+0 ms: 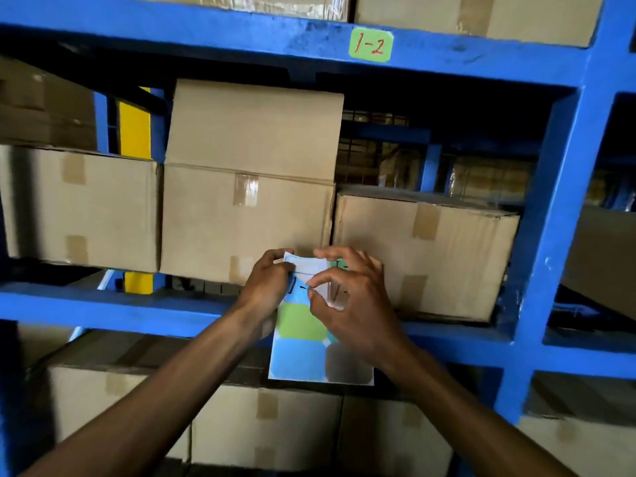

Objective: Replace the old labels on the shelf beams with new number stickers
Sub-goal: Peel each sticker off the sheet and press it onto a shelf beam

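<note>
A sticker sheet with blue, green and grey labels hangs in front of the middle shelf beam. My left hand grips the sheet's upper left edge. My right hand pinches a blue sticker with a black mark near the sheet's top, thumb and forefinger closed on its edge. The sheet's top is folded back white. A green label reading "1-2" in red is stuck on the upper beam.
Taped cardboard boxes fill the middle shelf right behind my hands, with more boxes on the shelf below and above. A blue upright post stands at the right. A yellow post shows behind at the left.
</note>
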